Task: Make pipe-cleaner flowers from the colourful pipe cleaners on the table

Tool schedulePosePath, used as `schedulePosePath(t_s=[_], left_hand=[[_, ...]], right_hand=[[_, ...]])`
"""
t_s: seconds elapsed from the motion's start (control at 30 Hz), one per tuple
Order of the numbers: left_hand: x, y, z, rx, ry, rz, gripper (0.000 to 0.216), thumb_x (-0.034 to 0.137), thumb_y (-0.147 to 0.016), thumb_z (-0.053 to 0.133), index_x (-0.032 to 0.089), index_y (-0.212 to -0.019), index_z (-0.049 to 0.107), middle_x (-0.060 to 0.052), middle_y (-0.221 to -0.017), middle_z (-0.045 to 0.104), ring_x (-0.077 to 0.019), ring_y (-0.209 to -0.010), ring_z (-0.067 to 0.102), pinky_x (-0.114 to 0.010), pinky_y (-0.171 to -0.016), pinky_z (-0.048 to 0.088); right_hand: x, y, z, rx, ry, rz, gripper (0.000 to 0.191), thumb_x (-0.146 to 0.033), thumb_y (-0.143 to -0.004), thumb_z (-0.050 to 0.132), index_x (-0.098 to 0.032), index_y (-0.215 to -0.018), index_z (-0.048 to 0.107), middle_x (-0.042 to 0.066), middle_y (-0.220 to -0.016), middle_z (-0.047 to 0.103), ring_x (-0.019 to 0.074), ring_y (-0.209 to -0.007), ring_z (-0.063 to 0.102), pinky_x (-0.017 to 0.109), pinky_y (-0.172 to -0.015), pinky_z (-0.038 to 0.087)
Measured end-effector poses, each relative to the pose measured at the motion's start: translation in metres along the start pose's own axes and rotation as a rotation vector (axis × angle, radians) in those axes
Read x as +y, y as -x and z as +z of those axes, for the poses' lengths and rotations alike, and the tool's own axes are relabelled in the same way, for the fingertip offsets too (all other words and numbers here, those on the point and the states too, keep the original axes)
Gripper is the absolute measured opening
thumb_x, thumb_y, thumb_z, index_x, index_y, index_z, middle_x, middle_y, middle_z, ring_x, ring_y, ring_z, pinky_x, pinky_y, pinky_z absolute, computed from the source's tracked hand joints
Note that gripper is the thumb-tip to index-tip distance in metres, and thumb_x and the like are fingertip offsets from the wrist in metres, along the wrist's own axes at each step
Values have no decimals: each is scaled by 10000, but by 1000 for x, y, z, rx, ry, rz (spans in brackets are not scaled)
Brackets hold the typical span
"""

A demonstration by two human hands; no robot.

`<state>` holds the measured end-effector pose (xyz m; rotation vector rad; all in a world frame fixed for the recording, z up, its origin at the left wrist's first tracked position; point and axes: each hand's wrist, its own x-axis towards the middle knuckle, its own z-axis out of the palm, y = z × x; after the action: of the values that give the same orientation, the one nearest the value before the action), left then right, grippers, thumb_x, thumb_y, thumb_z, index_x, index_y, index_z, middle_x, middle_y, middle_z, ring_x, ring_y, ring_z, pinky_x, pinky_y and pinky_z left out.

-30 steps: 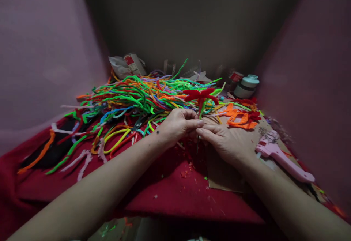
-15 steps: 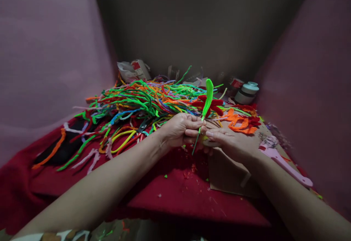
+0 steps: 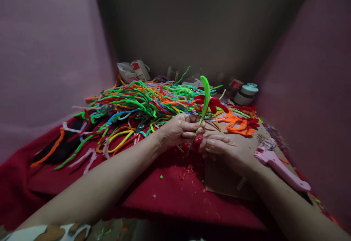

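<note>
My left hand (image 3: 179, 129) is closed around the thin stem of a pipe-cleaner flower, with a bright green leaf loop (image 3: 205, 96) standing up and red petals (image 3: 212, 103) behind it. My right hand (image 3: 227, 146) lies just right of it, fingers curled against the stem's lower part; what it pinches is hidden. A large heap of coloured pipe cleaners (image 3: 142, 100) lies beyond the hands on the red cloth (image 3: 170, 193).
Orange and red pipe-cleaner shapes (image 3: 240, 122) lie on brown cardboard (image 3: 225, 182) at the right. A pink tool (image 3: 279, 166) rests near the right edge. A white jar (image 3: 246, 93) and crumpled packaging (image 3: 133, 71) stand at the back. Pink walls close in both sides.
The flower has been turned so that the green leaf loop now stands upright in front of the red petals. Both hands have shifted slightly lower.
</note>
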<state>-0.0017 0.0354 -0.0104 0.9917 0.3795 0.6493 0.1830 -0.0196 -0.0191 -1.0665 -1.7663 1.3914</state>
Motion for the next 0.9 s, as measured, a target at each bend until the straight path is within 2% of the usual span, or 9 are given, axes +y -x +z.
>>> schedulePosePath(t_s=[0.23,0.33,0.47,0.5,0.57,0.63,0.73,0.83,0.9], left_hand=[[-14,-12,-9,51,0,-35,198,214,-726,631,87,-868,580,51,-581,462,13,-365,190,-139,-373,209],[-19,-19,-11,158,-250,-115,162,242,-736,592,95,-800,580,61,-504,432,-9,-341,223,-147,-348,216],[-9,-14,2,295,-543,-188,208,252,-787,502,104,-651,556,19,-433,475,-52,-288,327,-175,-310,224],[-2,-8,8,318,-590,-186,218,258,-793,497,107,-648,559,15,-432,487,-57,-284,337,-177,-309,220],[16,12,19,335,-880,-148,207,275,-807,486,120,-728,598,15,-500,530,-68,-347,424,-174,-362,293],[36,40,24,242,-1156,-65,182,262,-793,515,136,-785,646,3,-612,586,-72,-466,497,-169,-457,354],[58,87,12,395,-1491,-23,206,297,-809,499,158,-793,651,-4,-656,603,-95,-586,531,-183,-563,379],[60,127,-15,643,-1748,-167,201,314,-812,477,169,-819,616,-30,-778,629,-129,-685,553,-213,-625,384],[52,143,-31,665,-1870,-347,210,341,-817,457,177,-840,587,-50,-827,626,-161,-718,561,-244,-631,387]], right_hand=[[6,-1,0,197,146,52,285,-381,-832,489,-176,-782,681,17,-660,618,120,-561,460,254,-526,334],[7,-1,-1,256,160,89,260,-369,-817,500,-183,-774,677,2,-615,599,116,-542,448,249,-511,318],[5,0,-3,225,172,68,263,-362,-816,496,-179,-731,664,-7,-626,578,104,-541,438,242,-509,310],[5,0,-3,220,174,66,263,-356,-817,496,-177,-716,661,-8,-621,573,102,-541,437,241,-509,308],[4,0,-3,206,144,78,265,-352,-820,491,-174,-712,654,-5,-621,576,102,-541,439,240,-504,305],[6,0,-3,188,87,100,259,-358,-821,493,-173,-742,656,4,-641,597,105,-546,448,239,-501,311],[12,1,-4,175,42,139,267,-392,-813,515,-175,-792,668,22,-675,623,115,-560,468,246,-516,337],[17,1,-6,156,40,166,283,-424,-808,528,-184,-797,678,33,-703,640,125,-582,496,250,-534,359],[16,1,-5,145,29,162,254,-403,-805,542,-191,-795,681,28,-716,646,121,-599,508,241,-546,363]])
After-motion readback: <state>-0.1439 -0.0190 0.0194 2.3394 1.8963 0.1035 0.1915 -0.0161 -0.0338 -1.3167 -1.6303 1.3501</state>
